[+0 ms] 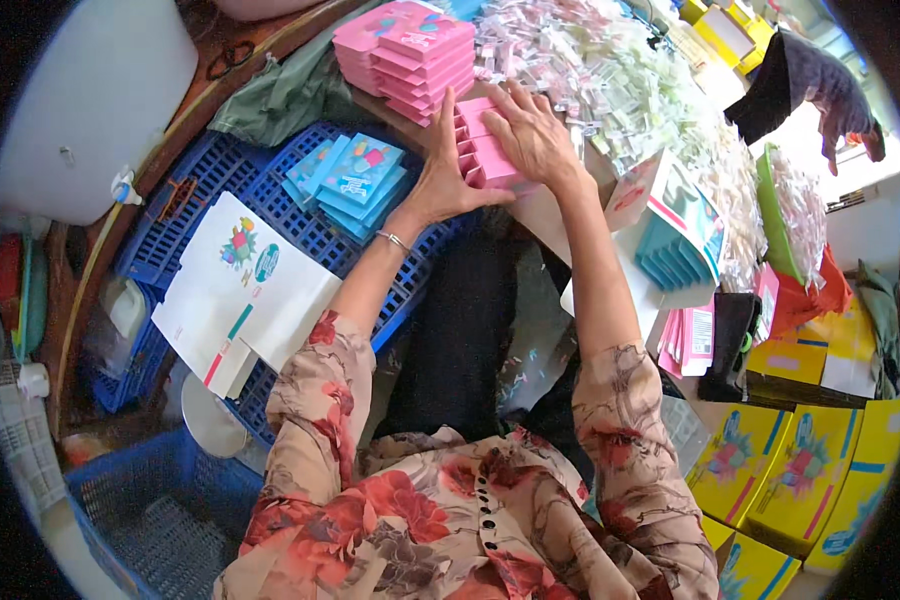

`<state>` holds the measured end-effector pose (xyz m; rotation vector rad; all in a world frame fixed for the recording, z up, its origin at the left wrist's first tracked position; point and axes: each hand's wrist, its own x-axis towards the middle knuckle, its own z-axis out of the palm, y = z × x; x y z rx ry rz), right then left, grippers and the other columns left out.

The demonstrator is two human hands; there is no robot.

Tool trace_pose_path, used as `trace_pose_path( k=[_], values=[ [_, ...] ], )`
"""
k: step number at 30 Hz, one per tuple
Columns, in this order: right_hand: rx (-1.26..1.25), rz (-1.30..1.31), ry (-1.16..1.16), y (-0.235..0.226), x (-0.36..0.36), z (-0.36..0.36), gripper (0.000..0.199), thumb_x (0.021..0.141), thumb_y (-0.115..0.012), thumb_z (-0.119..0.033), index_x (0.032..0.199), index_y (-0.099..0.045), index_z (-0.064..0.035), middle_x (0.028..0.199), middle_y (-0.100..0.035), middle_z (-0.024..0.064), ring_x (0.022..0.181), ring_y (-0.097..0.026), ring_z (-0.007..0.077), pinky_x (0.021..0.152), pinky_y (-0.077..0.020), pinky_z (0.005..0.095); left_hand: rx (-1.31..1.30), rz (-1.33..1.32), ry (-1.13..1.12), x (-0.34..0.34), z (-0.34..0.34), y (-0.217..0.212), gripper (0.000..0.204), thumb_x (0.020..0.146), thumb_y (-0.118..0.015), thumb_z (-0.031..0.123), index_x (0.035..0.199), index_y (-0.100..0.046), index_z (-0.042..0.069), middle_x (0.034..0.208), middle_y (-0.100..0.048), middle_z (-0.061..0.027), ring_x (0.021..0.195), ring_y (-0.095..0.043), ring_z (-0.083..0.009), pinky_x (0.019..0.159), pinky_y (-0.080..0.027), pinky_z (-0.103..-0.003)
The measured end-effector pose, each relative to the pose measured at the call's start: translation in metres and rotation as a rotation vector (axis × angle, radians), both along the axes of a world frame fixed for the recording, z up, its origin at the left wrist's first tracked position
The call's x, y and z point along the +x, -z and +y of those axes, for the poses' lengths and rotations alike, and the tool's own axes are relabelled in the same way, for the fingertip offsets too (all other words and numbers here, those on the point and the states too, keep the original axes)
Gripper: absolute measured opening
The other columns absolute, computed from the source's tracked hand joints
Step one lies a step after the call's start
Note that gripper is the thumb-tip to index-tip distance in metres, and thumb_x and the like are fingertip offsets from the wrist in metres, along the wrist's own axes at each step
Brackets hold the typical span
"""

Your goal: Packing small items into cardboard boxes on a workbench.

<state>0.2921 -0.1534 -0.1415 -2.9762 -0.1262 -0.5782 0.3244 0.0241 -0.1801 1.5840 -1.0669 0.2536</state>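
Note:
A row of small pink cardboard boxes (482, 150) stands at the near edge of the heaped worktable, between my hands. My left hand (438, 175) holds its left side, fingers up along it and thumb stretched across the near end. From the right, my right hand (538, 138) grips the row, its fingers over the top and far side; some fingertips are hidden. Just beyond is a taller stack of pink boxes (410, 50). Blue packs (355, 180) lie in a blue plastic crate (250, 175) left of my left wrist. An open carton (675, 235) packed with blue boxes sits right of my right forearm.
Clear little packets (620, 90) are heaped across the table. A flattened white carton (240, 290) rests on the crate. Yellow cartons (800, 465) are stacked at the lower right, and a blue basket (160, 500) at the lower left. Another person's dark-gloved hand (840, 110) reaches in at the upper right.

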Motion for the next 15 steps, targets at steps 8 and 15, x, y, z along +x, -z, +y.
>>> trace_pose_path(
  k=[8,15],
  values=[
    [1.431,-0.204,0.301,-0.040,-0.042,-0.009,0.091,0.093,-0.019,-0.075,0.153,-0.027,-0.0071,0.157,-0.028,0.0176,0.145,-0.028,0.0280,0.118,-0.0173,0.0441,-0.124,0.305,0.196,-0.001,0.000,0.002,0.141,0.055,-0.093,0.017,0.155,0.005,0.016,0.139,-0.034,-0.0178,0.125,-0.049,-0.0294,0.099,-0.050,-0.043],
    [1.344,0.129,0.087,-0.022,-0.038,-0.005,0.091,0.094,-0.018,-0.075,0.152,-0.032,-0.0068,0.157,-0.029,0.0155,0.143,-0.030,0.0274,0.118,-0.0185,0.0359,-0.106,0.380,0.314,-0.001,-0.007,-0.003,0.136,0.057,-0.092,0.014,0.154,0.003,0.016,0.138,-0.037,-0.0164,0.123,-0.051,-0.0288,0.099,-0.050,-0.042]
  ],
)
